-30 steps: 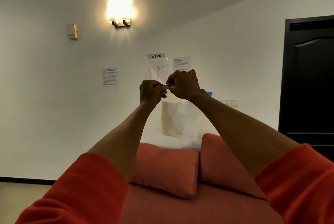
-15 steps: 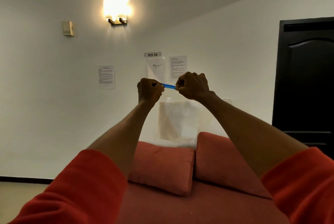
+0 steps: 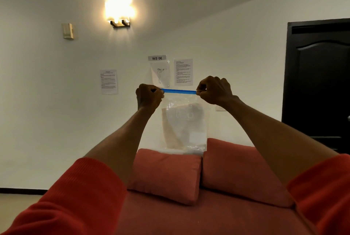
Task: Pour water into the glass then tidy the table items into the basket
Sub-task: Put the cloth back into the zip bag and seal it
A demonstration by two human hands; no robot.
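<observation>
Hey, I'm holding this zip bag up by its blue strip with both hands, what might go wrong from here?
1. The left hand and right hand only pinch the ends of the blue zip strip; the clear bag might slip.
2. Its pale contents sag low, so they may drop onto the red cushions if the seal gapes.
</observation>
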